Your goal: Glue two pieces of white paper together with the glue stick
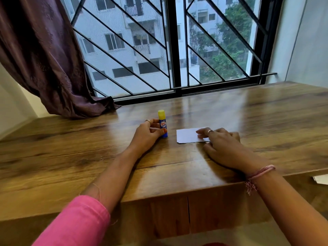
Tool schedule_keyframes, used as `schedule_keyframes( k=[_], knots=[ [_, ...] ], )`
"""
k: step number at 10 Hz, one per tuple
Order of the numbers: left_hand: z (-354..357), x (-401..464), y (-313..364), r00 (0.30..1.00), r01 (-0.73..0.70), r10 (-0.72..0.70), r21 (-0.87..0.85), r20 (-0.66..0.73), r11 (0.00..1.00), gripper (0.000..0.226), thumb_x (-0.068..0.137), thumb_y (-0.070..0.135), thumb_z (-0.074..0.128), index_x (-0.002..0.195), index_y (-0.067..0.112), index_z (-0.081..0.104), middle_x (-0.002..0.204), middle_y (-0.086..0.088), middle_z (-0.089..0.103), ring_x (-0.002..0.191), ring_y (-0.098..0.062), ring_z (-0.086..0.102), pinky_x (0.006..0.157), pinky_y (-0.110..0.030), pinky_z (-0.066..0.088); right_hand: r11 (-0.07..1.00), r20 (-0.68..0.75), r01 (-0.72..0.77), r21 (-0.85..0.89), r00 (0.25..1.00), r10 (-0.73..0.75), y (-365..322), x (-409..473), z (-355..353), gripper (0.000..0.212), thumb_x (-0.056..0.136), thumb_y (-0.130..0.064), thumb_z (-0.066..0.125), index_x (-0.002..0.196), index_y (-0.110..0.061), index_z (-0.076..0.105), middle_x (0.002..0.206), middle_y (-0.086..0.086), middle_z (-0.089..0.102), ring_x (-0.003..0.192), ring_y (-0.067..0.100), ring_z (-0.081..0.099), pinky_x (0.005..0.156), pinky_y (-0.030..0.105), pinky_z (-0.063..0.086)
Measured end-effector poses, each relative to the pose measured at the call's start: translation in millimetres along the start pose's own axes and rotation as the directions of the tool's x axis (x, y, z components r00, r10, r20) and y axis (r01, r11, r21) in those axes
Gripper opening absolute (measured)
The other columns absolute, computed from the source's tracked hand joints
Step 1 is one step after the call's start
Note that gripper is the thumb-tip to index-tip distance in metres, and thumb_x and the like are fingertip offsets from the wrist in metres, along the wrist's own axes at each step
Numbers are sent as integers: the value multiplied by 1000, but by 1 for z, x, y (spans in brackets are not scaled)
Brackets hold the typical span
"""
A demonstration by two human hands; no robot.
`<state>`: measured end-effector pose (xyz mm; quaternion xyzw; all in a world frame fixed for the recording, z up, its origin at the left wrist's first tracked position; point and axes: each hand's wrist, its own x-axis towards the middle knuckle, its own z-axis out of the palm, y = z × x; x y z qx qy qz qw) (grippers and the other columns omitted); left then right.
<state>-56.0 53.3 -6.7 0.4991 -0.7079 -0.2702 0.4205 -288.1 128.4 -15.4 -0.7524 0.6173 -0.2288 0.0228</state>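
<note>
A blue glue stick (162,123) with a yellow cap stands upright on the wooden table (88,153). My left hand (148,134) grips its lower part between thumb and fingers. To the right lies a small stack of white paper (186,135), flat on the table. My right hand (221,144) rests on the paper's right end, its straight fingers pressing down on it and covering that part.
A barred window (174,50) runs along the table's far edge, and a purple curtain (44,59) hangs at the left with its end on the tabletop. Another bit of white paper (321,180) shows at the right edge, below table level.
</note>
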Motion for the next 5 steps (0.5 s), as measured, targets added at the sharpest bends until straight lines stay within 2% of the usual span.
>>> schedule_keyframes(
  k=[1,2,3,5],
  knots=[
    [1,-1,0,1000,6,-6,8,-2,1000,34,88,18,68,120,12,59,110,-4,67,100,-20,64,91,-34,51,999,33,26,-18,999,-26,-1,1,1,44,95,-23,37,137,-34,35,136,-17,50,129,11,33,76,28,10],
    [2,-1,1,1000,12,-12,-1,-4,1000,34,88,17,67,121,13,58,112,-5,68,100,-20,64,91,-33,51,999,50,35,-12,998,-34,-1,0,1,47,94,-19,37,137,-35,32,137,-19,49,129,10,33,77,28,11],
    [0,-3,3,1000,25,-25,-3,-2,1000,38,87,18,68,124,13,57,112,-4,68,100,-17,64,84,-23,49,999,17,45,4,999,-45,-3,-2,-2,54,89,-13,36,138,-34,31,140,-19,47,129,10,34,74,28,10],
    [-4,-5,5,999,36,-35,-20,34,999,48,87,13,68,131,12,50,122,-6,63,108,-19,61,93,-30,49,996,-148,-42,82,988,54,-1,-1,-4,62,84,-8,38,140,-31,28,139,-14,47,123,13,39,75,28,10]
  ],
)
